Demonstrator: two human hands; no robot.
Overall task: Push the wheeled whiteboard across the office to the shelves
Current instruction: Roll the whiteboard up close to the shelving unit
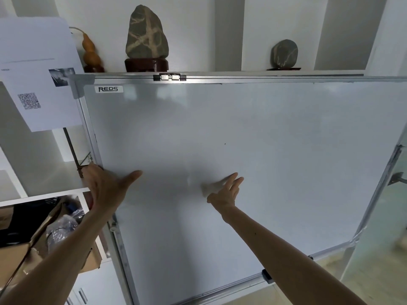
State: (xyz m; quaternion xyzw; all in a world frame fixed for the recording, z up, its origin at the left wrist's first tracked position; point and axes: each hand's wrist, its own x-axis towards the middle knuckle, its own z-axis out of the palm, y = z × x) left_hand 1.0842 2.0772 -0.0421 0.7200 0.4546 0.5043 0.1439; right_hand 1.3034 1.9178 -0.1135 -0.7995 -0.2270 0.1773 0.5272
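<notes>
A large whiteboard (253, 150) in an aluminium frame fills most of the view, standing right in front of white shelves (229, 72). My left hand (103, 186) grips the board's left frame edge, fingers wrapped behind it and thumb lying across the front. My right hand (225, 192) rests on the board's face near the middle, fingers spread, with its pale reflection beside it. The board's wheels are out of view.
On the shelf above the board stand a big veined stone (146, 34) on a wooden base, a gourd (90, 51) and a smaller stone (284, 53). A paper notice (37, 73) hangs at left. Cardboard boxes (33, 249) fill the lower left shelf. A glass panel (387, 216) stands at right.
</notes>
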